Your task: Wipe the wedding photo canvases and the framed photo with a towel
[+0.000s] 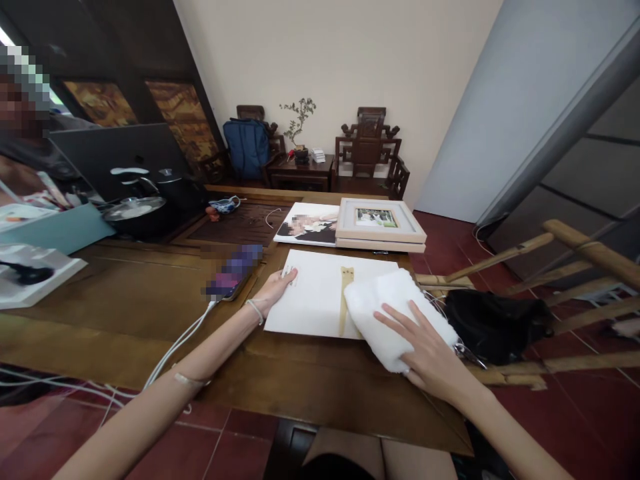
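Note:
A flat white panel (315,293) with small print near its left edge lies on the wooden table. My left hand (276,291) is closed on that edge, thumb on top and the other fingers hidden. Across the panel's right part rests a thick, fluffy white cloth (380,287). My right hand (417,343) lies over the cloth with fingers spread, its thumb tucked at the lower edge. Left of the cloth, a tan strip with a cat-eared top (347,283) shows on the panel, its right side partly covered.
Behind the panel are a pale picture frame (345,223) and a photo print (300,227). A phone (235,270) with a white cable (180,340) lies left. A black bag (500,323) sits on a wooden chair (590,250) at right. A person (30,153) sits behind a laptop (120,157).

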The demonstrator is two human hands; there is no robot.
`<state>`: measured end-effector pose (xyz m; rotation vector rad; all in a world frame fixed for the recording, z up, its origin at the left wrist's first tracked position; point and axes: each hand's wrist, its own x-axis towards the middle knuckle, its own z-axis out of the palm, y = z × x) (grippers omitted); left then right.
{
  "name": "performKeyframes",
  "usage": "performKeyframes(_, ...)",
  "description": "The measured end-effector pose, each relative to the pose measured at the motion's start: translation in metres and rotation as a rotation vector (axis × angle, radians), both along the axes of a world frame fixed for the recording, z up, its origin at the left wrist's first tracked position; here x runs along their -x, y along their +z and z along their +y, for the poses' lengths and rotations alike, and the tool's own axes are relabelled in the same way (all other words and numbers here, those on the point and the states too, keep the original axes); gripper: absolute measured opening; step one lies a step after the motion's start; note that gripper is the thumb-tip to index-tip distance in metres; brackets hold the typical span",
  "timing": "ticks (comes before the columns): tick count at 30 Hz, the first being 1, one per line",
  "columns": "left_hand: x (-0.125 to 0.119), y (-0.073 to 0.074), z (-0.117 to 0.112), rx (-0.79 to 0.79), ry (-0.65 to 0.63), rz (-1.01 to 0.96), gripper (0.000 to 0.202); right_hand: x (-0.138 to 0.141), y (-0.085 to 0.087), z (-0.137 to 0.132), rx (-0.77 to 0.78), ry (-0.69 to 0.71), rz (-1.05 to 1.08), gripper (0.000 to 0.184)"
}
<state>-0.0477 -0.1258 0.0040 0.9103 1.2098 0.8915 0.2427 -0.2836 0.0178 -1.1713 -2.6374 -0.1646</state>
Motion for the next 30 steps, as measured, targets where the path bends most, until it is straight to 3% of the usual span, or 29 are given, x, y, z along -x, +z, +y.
performKeyframes(4, 0.006, 0.002, 0.004, 0.025, -0.054, 0.052, 0.025, -0.002, -0.006, 0.008, 0.011, -0.040, 0.016, 0.024)
performKeyframes(7, 0.010, 0.005, 0.005, 0.005, -0.160, 0.119, 0.044, -0.006, -0.011, 0.015, 0.030, -0.046, 0.060, 0.026)
performKeyframes(10, 0.011, 0.007, 0.005, -0.140, -0.194, 0.384, 0.069, -0.007, -0.015, 0.019, 0.025, -0.044, 0.060, 0.026)
performKeyframes(13, 0.013, 0.009, 0.006, -0.324, -0.164, 0.743, 0.081, -0.004, -0.017, 0.019, 0.010, -0.043, 0.040, 0.024)
performKeyframes(18, 0.010, 0.005, 0.001, -0.616, -0.219, 1.128, 0.076, 0.001, -0.018, 0.019, 0.000, -0.034, 0.034, 0.026)
performKeyframes(23, 0.006, -0.009, -0.010, -0.698, -0.203, 1.329, 0.066, 0.004, -0.019, 0.019, -0.004, -0.028, 0.040, 0.026)
performKeyframes(30, 0.011, -0.022, -0.013, -0.877, -0.191, 1.320, 0.067, 0.003, -0.016, 0.019, 0.001, -0.039, 0.007, 0.025)
